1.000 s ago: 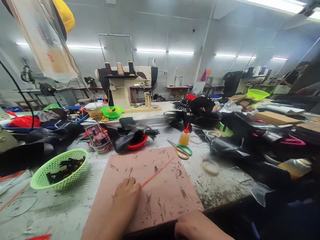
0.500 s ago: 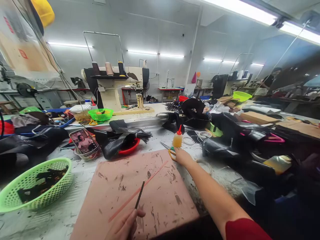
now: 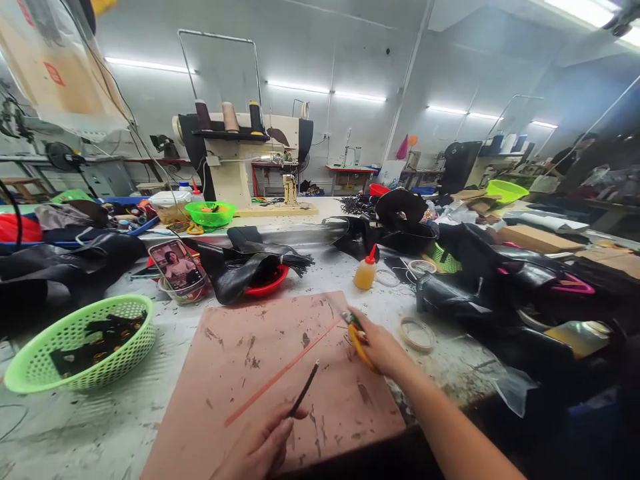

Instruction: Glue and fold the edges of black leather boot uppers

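Observation:
My left hand pinches a thin black strip that slants up to the right, its far end pale. In my right hand are scissors with yellow-orange handles, held above the right side of the pinkish board; their blades are blurred. On the board lies a long, thin pink strip, running diagonally between my hands. Beyond my right hand stands a small glue bottle with amber liquid and a red tip.
To the left sits a green basket with black pieces in it. A phone leans behind the board, beside a red bowl under black leathery pieces. A tape roll and black material lie to the right. A sewing machine stands behind.
My right hand has lifted the scissors from beside the glue bottle and brought them nearer, over the board. The black strip in my left hand has moved slightly right and tilted more.

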### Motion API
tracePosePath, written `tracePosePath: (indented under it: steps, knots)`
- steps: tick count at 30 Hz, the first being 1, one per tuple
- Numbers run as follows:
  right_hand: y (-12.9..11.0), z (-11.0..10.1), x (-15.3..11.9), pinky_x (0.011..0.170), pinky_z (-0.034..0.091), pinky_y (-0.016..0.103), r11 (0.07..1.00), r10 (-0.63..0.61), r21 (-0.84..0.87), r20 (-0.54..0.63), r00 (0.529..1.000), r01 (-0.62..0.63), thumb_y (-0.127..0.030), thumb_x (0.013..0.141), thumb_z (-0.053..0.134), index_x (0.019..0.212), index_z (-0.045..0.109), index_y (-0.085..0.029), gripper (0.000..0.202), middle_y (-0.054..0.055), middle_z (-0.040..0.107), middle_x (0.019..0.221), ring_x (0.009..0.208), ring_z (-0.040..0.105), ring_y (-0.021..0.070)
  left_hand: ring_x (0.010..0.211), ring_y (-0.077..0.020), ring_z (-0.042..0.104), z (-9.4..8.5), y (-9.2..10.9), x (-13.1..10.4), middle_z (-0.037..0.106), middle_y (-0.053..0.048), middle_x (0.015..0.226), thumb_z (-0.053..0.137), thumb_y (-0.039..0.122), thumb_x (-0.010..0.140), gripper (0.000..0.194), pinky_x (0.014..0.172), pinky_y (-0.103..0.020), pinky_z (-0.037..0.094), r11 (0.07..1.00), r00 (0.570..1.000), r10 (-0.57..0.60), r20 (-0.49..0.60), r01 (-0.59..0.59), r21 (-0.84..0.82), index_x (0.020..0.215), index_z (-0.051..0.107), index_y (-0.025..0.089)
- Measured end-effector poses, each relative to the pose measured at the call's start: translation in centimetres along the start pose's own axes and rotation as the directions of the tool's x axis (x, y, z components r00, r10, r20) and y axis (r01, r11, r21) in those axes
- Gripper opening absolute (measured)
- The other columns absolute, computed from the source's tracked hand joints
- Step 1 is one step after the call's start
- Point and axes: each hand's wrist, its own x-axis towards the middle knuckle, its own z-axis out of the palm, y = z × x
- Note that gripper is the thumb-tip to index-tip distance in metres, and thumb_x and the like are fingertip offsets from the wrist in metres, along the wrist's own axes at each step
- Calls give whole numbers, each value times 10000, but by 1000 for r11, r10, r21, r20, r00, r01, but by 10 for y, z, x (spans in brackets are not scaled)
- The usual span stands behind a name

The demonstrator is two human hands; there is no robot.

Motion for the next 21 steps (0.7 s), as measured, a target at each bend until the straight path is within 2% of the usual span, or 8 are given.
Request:
tracePosePath:
  steps: [3,6,9,11,13,16,19,21]
  knots:
    - [-17,21,7,948,350,351,984,-176,-24,45,983,177,-67,667,494,1339,347,-178,696,114,561,1176,1106,493,241,459,-101,215,5,0,-1,198,76,475,442,837,550,787,459,-232,161,999,1000,13,24,-13,30,972,601,191]
    - [-24,30,23,982,333,368,980,-188,71,63,980,183,-45,672,470,1320,367,-177,669,117,511,1247,1162,454,237,451,-99,212,9,-3,-6,212,77,472,443,825,567,771,449,-234,147,1000,1000,14,10,-14,16,976,588,187]
    - [-29,30,24,956,363,377,931,-196,312,-10,981,189,-68,713,462,1304,356,-199,614,121,488,1265,1150,469,232,444,-94,187,10,-3,-14,177,89,459,436,843,532,817,441,-239,119,1000,1000,-3,-22,3,-1,961,574,162]
    - [-33,27,13,818,456,366,813,-197,565,38,980,141,-163,756,486,1296,323,-228,568,113,546,1153,1002,563,219,447,-95,182,10,-1,-17,158,92,461,426,843,528,840,441,-243,121,999,999,-32,-40,33,9,980,569,149]
    - [-40,25,-3,618,486,295,612,-238,790,161,958,19,-277,766,522,1276,301,-250,557,79,586,1013,817,608,184,452,-102,201,8,2,-17,186,85,469,410,816,563,815,438,-242,166,997,997,-60,-58,63,50,1003,573,150]
    - [-50,23,-24,478,414,210,415,-304,905,233,924,-92,-332,699,613,1220,341,-242,594,23,592,843,689,580,144,562,-152,420,7,4,-11,489,10,590,408,708,651,644,563,-266,382,987,997,-25,-68,35,158,979,610,191]
    - [-52,25,-28,497,402,218,455,-262,889,181,948,-44,-284,636,664,1140,405,-226,569,-32,554,693,612,525,116,916,-223,529,4,0,-9,636,-44,972,434,607,684,505,872,-304,399,972,996,42,-78,-23,236,935,643,222]
    - [-45,25,-19,554,419,245,520,-170,854,97,981,6,-254,613,663,1085,433,-220,526,-48,536,658,590,508,108,945,-232,543,-4,-5,-14,656,-40,955,444,582,680,461,878,-299,413,962,994,21,-111,11,273,888,656,229]
